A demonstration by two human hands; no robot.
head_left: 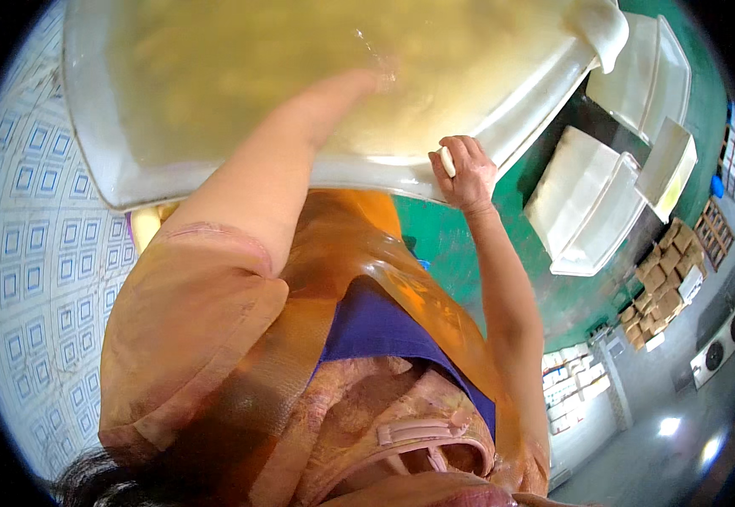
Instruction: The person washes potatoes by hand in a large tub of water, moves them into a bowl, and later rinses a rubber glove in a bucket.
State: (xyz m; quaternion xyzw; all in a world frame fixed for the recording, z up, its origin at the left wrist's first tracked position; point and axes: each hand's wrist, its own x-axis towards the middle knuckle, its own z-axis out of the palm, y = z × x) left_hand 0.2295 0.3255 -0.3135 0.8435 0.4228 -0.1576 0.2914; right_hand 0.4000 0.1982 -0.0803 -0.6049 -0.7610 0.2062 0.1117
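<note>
A large white plastic tub [107, 184] in front of me holds cloudy yellowish liquid [228, 70]. My left hand [387, 71] is dipped into it past the wrist, with a small splash beside it. Blur and the murky liquid hide its fingers and anything they touch. At the tub's near right rim is my right hand [467, 172], its fingers curled. Between its thumb and fingers is a small, smooth white piece [448, 161], whose kind I cannot tell.
White plastic tubs [595, 215] stand on the green floor [437, 253] to the right. A white bulge, perhaps cloth, hangs over the tub's far right corner [603, 35]. Beyond are stacked brown bundles [665, 272], a wooden pallet [714, 233] and a fan unit [722, 345]. A blue-patterned tiled surface [31, 241] lies left.
</note>
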